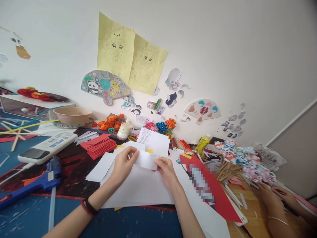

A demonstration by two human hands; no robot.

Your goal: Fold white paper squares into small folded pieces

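Observation:
Both of my hands hold a small white strip of paper [146,160] above a spread of white sheets [138,188] on the table. My left hand [124,162] pinches the strip's left end, and my right hand [166,170] pinches its right end. Behind the strip stands a white sheet with printed text [154,140]. A dark band [89,207] circles my left wrist.
A blue glue gun [37,181] lies at the left, near a white device [47,147] and a stack of red paper [99,145]. A yellow glue bottle [202,144], paper flowers on sticks [237,158] and red card [213,188] sit at the right. Another person's hands [274,195] rest at the far right.

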